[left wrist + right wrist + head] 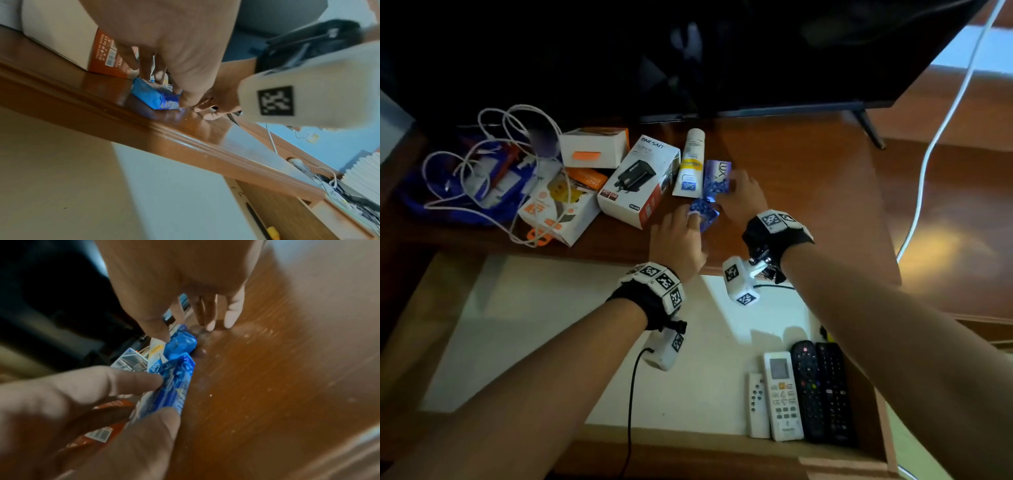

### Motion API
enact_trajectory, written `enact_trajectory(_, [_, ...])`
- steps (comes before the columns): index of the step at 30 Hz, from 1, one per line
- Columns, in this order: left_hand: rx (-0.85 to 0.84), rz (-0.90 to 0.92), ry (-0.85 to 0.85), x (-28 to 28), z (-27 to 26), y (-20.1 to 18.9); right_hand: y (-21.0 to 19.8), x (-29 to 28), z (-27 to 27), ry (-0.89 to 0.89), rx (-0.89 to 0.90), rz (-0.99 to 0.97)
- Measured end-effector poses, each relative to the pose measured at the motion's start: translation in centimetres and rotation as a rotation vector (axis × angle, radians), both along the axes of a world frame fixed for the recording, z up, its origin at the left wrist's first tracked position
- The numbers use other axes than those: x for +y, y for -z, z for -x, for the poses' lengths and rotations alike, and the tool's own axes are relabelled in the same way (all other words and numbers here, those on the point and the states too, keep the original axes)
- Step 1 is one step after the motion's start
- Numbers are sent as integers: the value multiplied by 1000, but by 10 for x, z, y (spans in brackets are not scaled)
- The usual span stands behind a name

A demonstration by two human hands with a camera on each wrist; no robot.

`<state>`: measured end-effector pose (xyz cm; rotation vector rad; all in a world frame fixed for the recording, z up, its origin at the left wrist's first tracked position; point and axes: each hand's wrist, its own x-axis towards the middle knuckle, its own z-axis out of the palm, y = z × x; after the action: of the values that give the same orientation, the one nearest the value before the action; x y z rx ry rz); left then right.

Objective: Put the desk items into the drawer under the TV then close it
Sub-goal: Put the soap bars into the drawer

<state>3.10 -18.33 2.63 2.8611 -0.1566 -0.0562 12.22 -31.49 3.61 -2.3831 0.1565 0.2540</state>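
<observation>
Two blue-purple soap packets lie on the wooden desk [808, 192] below the TV [688, 51]. My left hand [693, 216] pinches the nearer packet [703, 212] between thumb and forefinger; the same packet [174, 386] shows close up in the right wrist view. My right hand [729, 186] holds the right end of the farther packet [716, 175], thumb on one side, fingers on the other with their tips on the desk. Both packets still rest on the desk. The drawer [551, 325] stands open under the desk edge.
A white tube [690, 168], a charger box [640, 178], two white-orange boxes [594, 147] [558, 209], tangled white cables [493, 154] and a blue bag [448, 205] lie to the left. Several remotes [801, 390] lie in the drawer's right front. A white cable [945, 120] hangs at the right.
</observation>
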Motion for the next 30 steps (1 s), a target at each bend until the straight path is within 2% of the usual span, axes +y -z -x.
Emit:
enact_trajectory(3, [-53,-44,-2,7,8,2,1,16,-7,108,56,124])
enact_trajectory(6, [-42,42,-19,12,14,1,-2,29,-16,188,121,176])
enact_trajectory(13, [55,318,-169,24,38,-8,-14,31,-21,76,146,268])
enact_trajectory(17, [145,379,-258,32,51,-7,-25,11,8,51,122,324])
enact_trajectory(20, [261,451,-326,37,66,-4,-26,-10,43,59,130,292])
enact_trajectory(22, [352,414,-309,36,79,1,-22,-25,67,77,125,238])
enact_trajectory(28, [710,138,-75,9,119,33,7,-53,154,123,107,-22])
enact_trajectory(30, [773,96,-47,0,125,48,23,-60,180,154,153,-78])
